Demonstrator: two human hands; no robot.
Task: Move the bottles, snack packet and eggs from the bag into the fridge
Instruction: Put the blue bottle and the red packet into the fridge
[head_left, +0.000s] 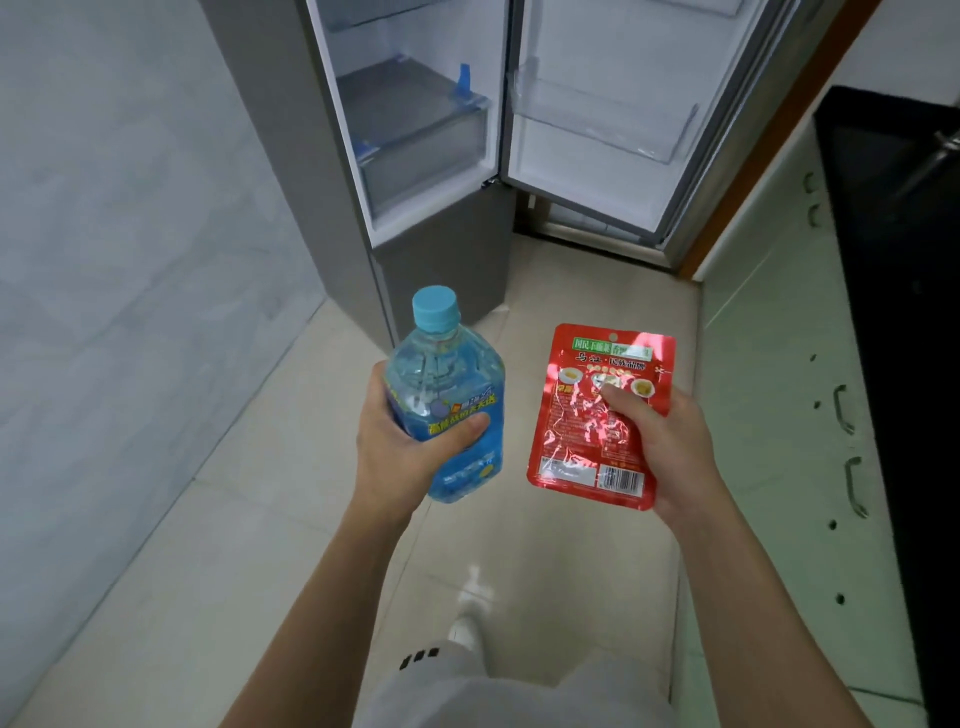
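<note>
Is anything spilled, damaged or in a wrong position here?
Nothing stands out. The left hand holds the capped blue bottle and the right hand holds the sealed red snack packet. The fridge door is open and the floor shows no spill.

Home kitchen, narrow galley type. Tall grey fridge (415, 156) in corner, door (613, 130) swung open, clear door shelf (608, 117) and drawers (421, 140) visible inside (nothing stored in visible part). Pale green cabinet fronts (789, 389) along right side, metal handles (844, 410), dark worktop (893, 234) above. Beige glossy floor tiles (545, 545), grey marbled wall tiles (130, 234) at left. Wooden door frame (769, 140) behind fridge door.
</note>
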